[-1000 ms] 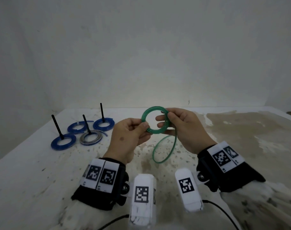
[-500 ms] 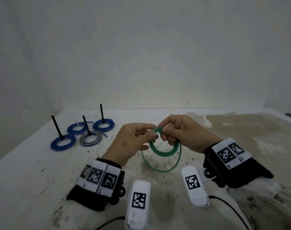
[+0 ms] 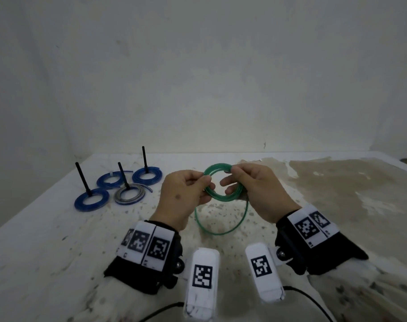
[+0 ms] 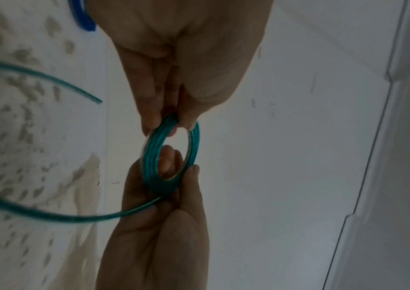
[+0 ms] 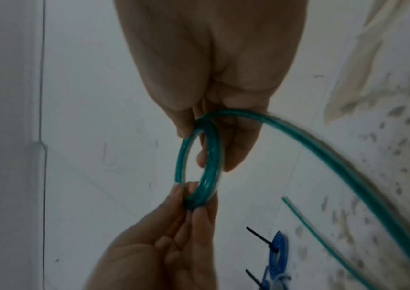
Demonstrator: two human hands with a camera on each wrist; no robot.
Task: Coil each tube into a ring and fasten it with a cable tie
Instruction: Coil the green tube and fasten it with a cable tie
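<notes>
Green tube (image 3: 221, 196): partly wound into a small multi-turn ring held in the air above the counter (image 3: 337, 205), between both hands; one loose loop hangs below the ring, and its free end shows in both wrist views.
Left hand (image 3: 184, 196): thumb and fingertips pinch the ring's left side, probably so the finished turns cannot spring apart.
Right hand (image 3: 258, 189): fingers curl round the ring's right side with a fingertip inside the ring; likely feeding the loose length on as the next turn.
Finished coils (image 3: 119, 189): three blue and one grey lie well apart to the left, each with a black cable tie (image 3: 83, 178) sticking up, out of the working space.
Progress: green tube not yet tied.
</notes>
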